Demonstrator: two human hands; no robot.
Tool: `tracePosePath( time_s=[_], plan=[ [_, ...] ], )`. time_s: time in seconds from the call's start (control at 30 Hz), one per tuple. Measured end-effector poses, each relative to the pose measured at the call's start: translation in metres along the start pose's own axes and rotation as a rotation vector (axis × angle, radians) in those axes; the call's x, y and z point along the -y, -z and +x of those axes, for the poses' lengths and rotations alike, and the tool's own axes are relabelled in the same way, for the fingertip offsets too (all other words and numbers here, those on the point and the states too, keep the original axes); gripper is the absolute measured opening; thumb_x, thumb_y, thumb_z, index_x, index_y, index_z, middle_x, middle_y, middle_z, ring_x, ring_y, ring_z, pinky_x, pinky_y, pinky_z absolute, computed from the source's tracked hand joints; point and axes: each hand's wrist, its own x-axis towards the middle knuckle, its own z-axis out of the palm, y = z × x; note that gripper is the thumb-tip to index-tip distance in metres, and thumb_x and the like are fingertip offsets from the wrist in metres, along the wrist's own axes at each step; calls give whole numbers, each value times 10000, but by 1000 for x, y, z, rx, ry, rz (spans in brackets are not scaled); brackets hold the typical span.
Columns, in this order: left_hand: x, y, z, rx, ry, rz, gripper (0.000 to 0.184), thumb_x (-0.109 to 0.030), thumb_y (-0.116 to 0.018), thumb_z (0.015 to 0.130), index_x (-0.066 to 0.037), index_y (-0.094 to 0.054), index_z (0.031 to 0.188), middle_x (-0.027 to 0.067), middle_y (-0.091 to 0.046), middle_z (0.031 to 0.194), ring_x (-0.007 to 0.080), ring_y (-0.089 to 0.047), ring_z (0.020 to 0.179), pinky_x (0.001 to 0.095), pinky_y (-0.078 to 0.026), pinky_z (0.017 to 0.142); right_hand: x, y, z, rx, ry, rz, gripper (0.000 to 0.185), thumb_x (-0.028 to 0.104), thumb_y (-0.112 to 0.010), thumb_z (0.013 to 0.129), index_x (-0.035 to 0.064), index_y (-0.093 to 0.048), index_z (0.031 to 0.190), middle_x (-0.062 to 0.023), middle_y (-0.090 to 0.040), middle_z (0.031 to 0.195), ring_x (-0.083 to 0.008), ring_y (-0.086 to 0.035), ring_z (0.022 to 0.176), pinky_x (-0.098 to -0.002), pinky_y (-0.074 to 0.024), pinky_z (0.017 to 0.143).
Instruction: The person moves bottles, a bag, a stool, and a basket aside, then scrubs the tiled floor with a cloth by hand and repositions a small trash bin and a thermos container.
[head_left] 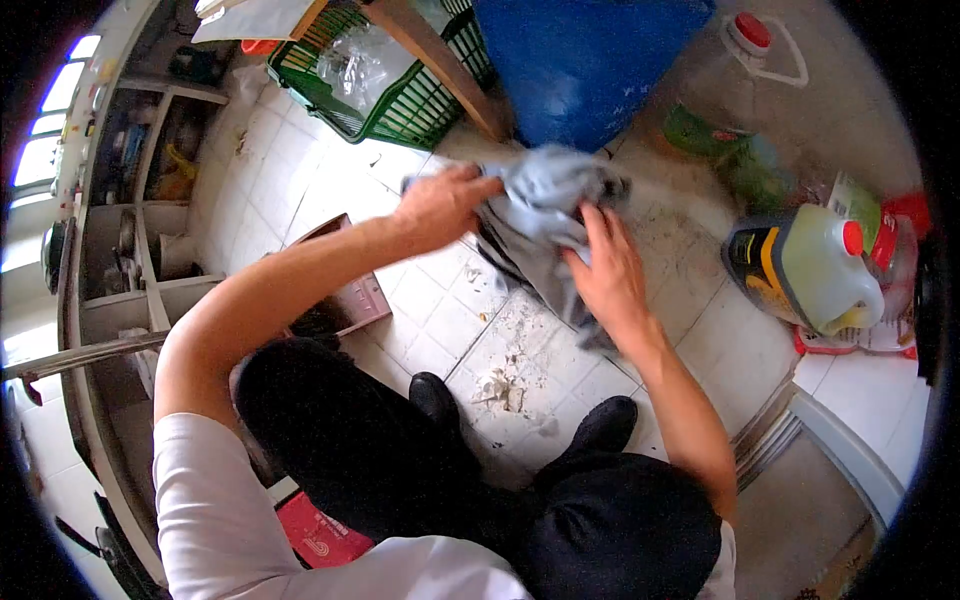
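Observation:
A crumpled blue-grey cloth (548, 200) is held up off the tiled floor between my two hands, its lower end hanging down in folds. My left hand (450, 205) is closed on its left side, with the fingers blurred by motion. On the right edge, my right hand (612, 282) grips the fabric with bent fingers. Whether the cloth is a garment or a rag cannot be made out. Dirt and scraps of debris (500, 390) lie on the floor below it, between my black shoes.
A green plastic basket (375, 125) with clear plastic stands at the back, beside a blue container (590, 70). Large jugs, one with a black label (765, 255), stand to the right. Open shelves (140, 250) run along the left. A pinkish box (365, 300) sits near my left knee.

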Motion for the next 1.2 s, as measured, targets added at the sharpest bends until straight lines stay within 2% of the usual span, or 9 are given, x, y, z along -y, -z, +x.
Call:
tracePosePath(
  time_s=[0.2,0.3,0.53,0.63,0.67,0.8,0.87,1.07,1.2],
  plan=[
    [135,-73,61,-127,32,-62,1019,-294,-779,822,-208,-141,1612,336,-304,1539,525,-277,1438,542,-326,1166,8,-63,80,181,-20,-323,761,259,-731,877,114,-361,1526,-294,-409,1461,-472,-442,1321,-510,-428,1073],
    [136,-95,84,-177,30,-2,971,-340,-800,786,-145,-267,1573,294,-380,1509,468,-367,1411,514,-290,1182,-13,-90,99,303,-65,-444,847,263,-766,821,130,-341,1542,-301,-484,1403,-476,-525,1245,-523,-476,1011],
    [117,-84,111,251,-99,177,826,-405,-760,755,-138,-457,1475,181,-479,1481,347,-448,1384,504,-368,1115,-68,-141,120,538,-160,-227,754,161,-689,779,69,-438,1484,-240,-557,1405,-375,-569,1262,-405,-476,1044],
    [105,-114,56,74,-66,-27,576,-308,-739,785,-176,-584,1324,143,-597,1303,331,-602,1173,490,-509,948,-56,-140,81,685,-104,-217,719,132,-681,760,9,-479,1440,-249,-546,1420,-359,-534,1318,-374,-421,1111],
    [102,-126,37,74,-116,-49,543,-271,-742,784,-198,-602,1303,146,-631,1261,336,-633,1130,481,-534,900,-25,-129,76,898,-279,-73,738,115,-680,739,13,-478,1442,-240,-519,1454,-346,-503,1351,-367,-395,1139],
    [101,-186,-2,364,-465,-113,361,-205,-690,794,-127,-705,1147,169,-716,1108,336,-676,1087,451,-541,916,23,-118,25,1303,-152,-190,764,101,-676,710,55,-501,1452,-201,-527,1466,-328,-510,1348,-384,-399,1142],
    [101,-183,-29,317,-337,-247,420,-164,-696,758,-117,-688,1175,181,-709,1097,368,-670,1073,460,-537,920,15,-118,8,1036,-108,-87,701,72,-649,695,111,-578,1392,-194,-627,1343,-343,-596,1245,-388,-480,1048],
    [136,-146,-39,-448,-35,-657,425,-88,-678,717,-69,-601,1134,207,-620,1141,443,-623,1038,487,-520,904,66,-88,77,408,44,-140,638,49,-603,728,104,-586,1363,-207,-651,1196,-378,-616,1128,-435,-492,984],
    [164,-110,-54,-233,41,-569,636,-269,-778,772,34,-523,1270,264,-581,1216,427,-579,1141,461,-473,995,92,-102,120,511,186,-52,626,112,-612,745,65,-571,1368,-227,-612,1283,-386,-579,1204,-393,-459,1028]
  ],
)
